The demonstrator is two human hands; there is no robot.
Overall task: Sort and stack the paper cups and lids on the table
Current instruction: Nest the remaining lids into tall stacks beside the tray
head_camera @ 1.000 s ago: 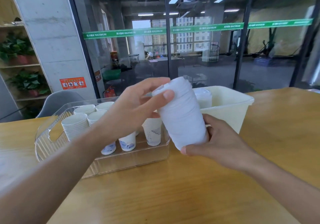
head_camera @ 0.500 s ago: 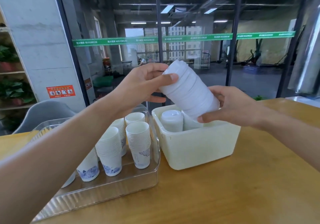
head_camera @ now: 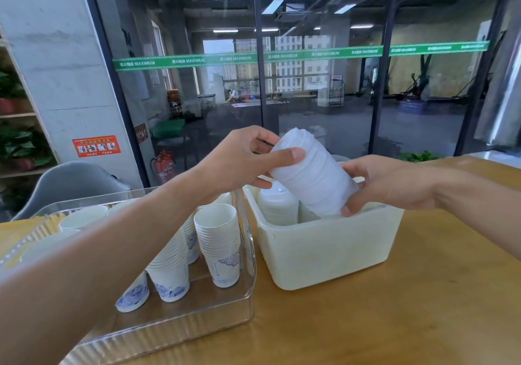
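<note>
A tall stack of white lids leans tilted, its lower end inside the cream plastic bin. My left hand grips the stack's upper end, thumb across it. My right hand holds the lower end at the bin's rim. Another stack of lids stands upright in the bin's left part. Several stacks of white paper cups with blue print stand in the clear plastic tray to the left of the bin.
The tray and bin sit side by side on a wooden table. Behind the table is a glass wall with a green stripe. A grey chair stands beyond the table's far left edge.
Both hands have carried the lid stack from in front of the tray over to the bin and lowered its bottom end inside. The view has shifted closer to the bin.
</note>
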